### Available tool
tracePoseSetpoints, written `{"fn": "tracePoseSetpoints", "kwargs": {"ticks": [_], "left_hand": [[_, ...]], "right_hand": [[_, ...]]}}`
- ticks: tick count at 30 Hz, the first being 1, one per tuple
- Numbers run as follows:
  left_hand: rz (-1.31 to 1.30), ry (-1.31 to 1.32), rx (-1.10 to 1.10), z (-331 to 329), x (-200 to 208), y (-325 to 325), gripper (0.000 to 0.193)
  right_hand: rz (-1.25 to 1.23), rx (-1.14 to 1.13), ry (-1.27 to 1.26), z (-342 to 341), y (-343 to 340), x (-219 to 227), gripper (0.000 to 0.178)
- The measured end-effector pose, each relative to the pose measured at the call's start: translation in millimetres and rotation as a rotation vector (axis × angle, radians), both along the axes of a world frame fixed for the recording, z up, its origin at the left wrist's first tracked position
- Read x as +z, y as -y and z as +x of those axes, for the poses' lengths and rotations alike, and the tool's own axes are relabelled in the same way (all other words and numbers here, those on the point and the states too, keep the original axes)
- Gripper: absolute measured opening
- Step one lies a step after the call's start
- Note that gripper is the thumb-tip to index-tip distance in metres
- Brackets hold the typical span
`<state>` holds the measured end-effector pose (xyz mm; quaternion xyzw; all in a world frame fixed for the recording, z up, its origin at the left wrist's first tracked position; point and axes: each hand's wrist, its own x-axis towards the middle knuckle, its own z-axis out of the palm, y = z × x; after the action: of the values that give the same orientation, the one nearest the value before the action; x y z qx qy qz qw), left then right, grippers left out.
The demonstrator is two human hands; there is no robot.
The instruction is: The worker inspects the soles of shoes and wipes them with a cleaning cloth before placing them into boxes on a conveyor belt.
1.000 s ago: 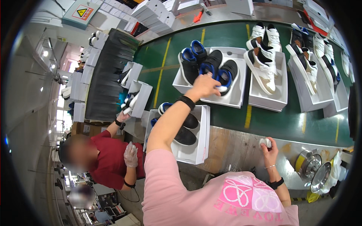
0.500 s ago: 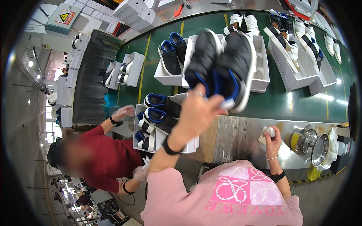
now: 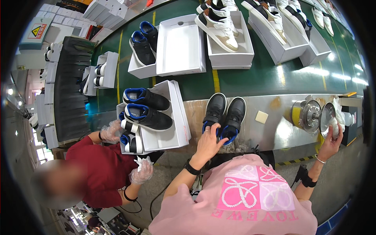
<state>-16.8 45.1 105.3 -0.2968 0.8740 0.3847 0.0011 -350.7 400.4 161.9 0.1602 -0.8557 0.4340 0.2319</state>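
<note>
A pair of black sneakers (image 3: 235, 114) with white soles and blue lining sits at the metal table's edge, toes pointing away from me. My left hand (image 3: 209, 145) grips the pair at the heels, finger at one shoe and thumb at the other. In my right hand (image 3: 333, 138) is a wadded white cloth (image 3: 334, 126), held against the dish of a metal pump dispenser (image 3: 312, 116). Between the shoes and the dispenser lies a small cream square block (image 3: 261, 116).
On the green conveyor (image 3: 184, 83) stand an open white shoebox (image 3: 181, 47), a box with black sneakers (image 3: 143, 45) and boxes with white-and-tan sneakers (image 3: 221, 33). At left, a co-worker in a red shirt (image 3: 100, 172) wears clear gloves, beside another shoebox (image 3: 172, 113) topped with black sneakers.
My left hand has lowered the black sneakers from above the conveyor onto the metal table. My right hand has moved right with the cloth to the dispenser. The view has shifted right.
</note>
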Motion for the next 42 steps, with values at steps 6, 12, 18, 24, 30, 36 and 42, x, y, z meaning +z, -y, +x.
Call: {"fn": "tracePoseSetpoints", "kwargs": {"ticks": [6, 12, 18, 24, 30, 36, 42], "left_hand": [[-0.225, 0.295, 0.078, -40.6, -25.3, -15.2, 0.085], [-0.138, 0.184, 0.208, -44.1, -29.0, -10.1, 0.086], [1.419, -0.763, 0.59, -12.2, -22.2, 14.3, 0.05], [1.186, -0.873, 0.647, -27.0, -17.1, -5.4, 0.051], [1.57, -0.945, 0.739, -13.8, -40.6, -20.9, 0.051], [1.779, -0.784, 0.838, 3.4, -73.9, -39.1, 0.057], [2.023, -0.659, 0.874, 7.7, -96.5, -53.1, 0.063]], "right_hand": [[0.237, 0.061, 0.201, -16.8, -16.4, 8.1, 0.032], [0.259, 0.007, 0.278, -26.5, -14.6, -13.3, 0.033], [0.297, 0.028, 0.283, -36.4, -19.2, -11.8, 0.033], [0.278, 0.13, 0.238, -50.5, -20.1, -20.9, 0.033], [0.318, 0.09, 0.137, -50.6, -20.7, -13.4, 0.034], [0.093, 0.258, -0.096, 24.1, 62.5, 2.0, 0.036], [-0.029, 0.942, 0.563, 116.1, 171.5, -65.6, 0.038]]}}
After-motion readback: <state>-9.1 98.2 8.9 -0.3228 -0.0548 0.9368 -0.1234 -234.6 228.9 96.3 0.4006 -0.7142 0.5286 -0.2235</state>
